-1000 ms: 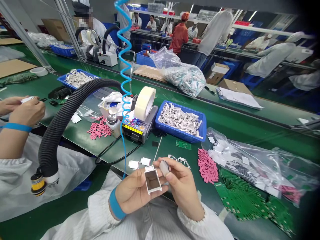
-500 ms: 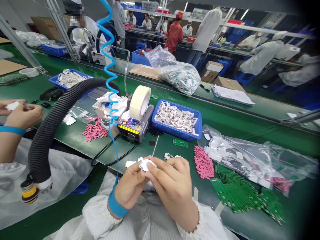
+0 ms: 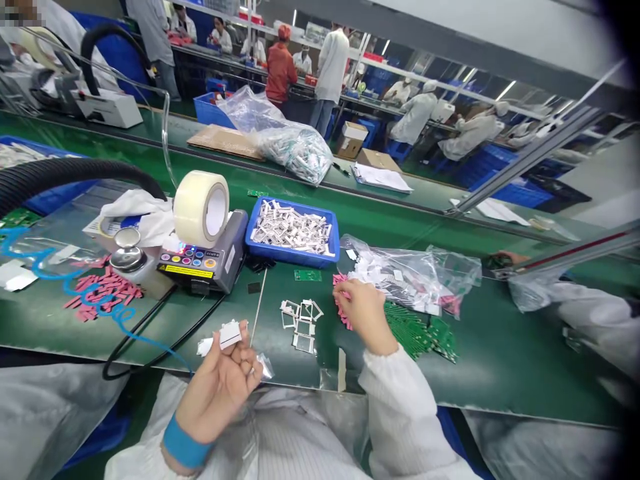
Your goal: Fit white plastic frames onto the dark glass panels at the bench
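Note:
My left hand (image 3: 223, 377), with a blue band at the wrist, is palm up and pinches a small flat white plastic piece (image 3: 231, 335) between thumb and fingers. More white pieces (image 3: 205, 347) lie on the table just beyond it. My right hand (image 3: 367, 312) reaches down to a pile of pink strips (image 3: 341, 315), its fingers curled together at the strips. Whatever lies between those fingertips is hidden. Several thin white frames (image 3: 305, 328) rest on the green table between my hands.
A tape dispenser (image 3: 225, 257) carrying a tape roll (image 3: 196, 208) stands left of a blue bin (image 3: 293, 256) of white frames. Green circuit boards (image 3: 407, 330) and a clear bag (image 3: 457, 263) lie to the right. A metal-topped bottle (image 3: 129, 257) and black cables (image 3: 145, 327) are on the left.
My hands have parted: the right has let go of the white piece and moved right to the pink strips. The left keeps the piece. My view has turned right.

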The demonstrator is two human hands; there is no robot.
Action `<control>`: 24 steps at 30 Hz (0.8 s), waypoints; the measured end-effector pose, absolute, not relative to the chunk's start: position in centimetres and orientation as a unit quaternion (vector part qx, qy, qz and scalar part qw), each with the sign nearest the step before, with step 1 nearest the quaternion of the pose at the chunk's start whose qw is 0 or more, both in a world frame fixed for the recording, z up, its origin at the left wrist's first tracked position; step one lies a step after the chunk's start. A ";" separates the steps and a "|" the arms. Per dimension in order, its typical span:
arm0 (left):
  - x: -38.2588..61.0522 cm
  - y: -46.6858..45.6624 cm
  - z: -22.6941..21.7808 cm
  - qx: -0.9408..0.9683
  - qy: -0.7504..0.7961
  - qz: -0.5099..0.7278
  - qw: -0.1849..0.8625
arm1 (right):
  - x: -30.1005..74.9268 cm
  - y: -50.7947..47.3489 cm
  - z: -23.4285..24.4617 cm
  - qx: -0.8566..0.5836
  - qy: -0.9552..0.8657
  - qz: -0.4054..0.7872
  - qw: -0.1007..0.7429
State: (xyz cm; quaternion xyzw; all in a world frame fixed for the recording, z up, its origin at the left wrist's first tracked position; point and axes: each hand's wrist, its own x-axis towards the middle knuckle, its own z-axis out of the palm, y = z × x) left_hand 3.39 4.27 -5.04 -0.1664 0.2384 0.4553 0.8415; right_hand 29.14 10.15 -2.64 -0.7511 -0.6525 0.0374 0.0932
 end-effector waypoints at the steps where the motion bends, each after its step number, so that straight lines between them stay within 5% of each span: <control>1: 3.2 4.3 -5.0 -0.164 0.230 0.456 0.844 | 30.6 10.7 -3.4 -0.762 -0.641 0.037 0.082; 8: 2.2 4.8 -4.8 -0.087 0.200 0.485 0.847 | 33.3 12.2 -7.0 -0.764 -0.644 0.028 0.021; 16: 1.4 4.3 -4.1 0.030 0.249 0.519 0.817 | 31.7 12.4 -4.7 -0.706 -0.707 -0.025 0.042; 22: 1.1 3.9 -3.1 0.115 0.291 0.545 0.778 | 24.0 9.7 1.3 -0.433 -0.845 0.099 0.298; 24: 1.1 3.8 -2.8 0.126 0.297 0.541 0.776 | 20.9 8.5 2.8 -0.327 -0.878 0.130 0.325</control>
